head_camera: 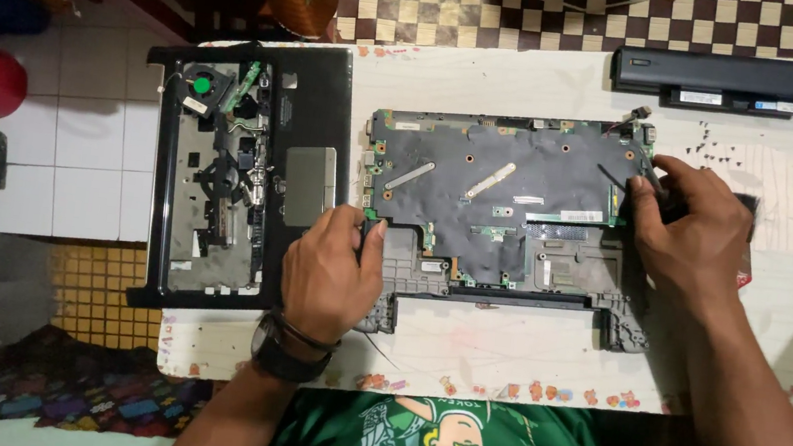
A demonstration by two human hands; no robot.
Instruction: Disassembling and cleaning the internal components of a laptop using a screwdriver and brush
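A black plastic laptop top case (221,171) is laid at the bench's (502,352) left edge. The dark grey laptop motherboard in its base (500,200) is gripped mid-bench: its left end by the left hand (330,275), its right end by the right hand (692,234). A long black battery (721,81) is seen at the far right corner.

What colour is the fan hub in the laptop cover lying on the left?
Green: the fan hub in the black laptop cover shows bright green, seen in the head view.

One motherboard (501,191), one battery (721,81), two hands (335,271)
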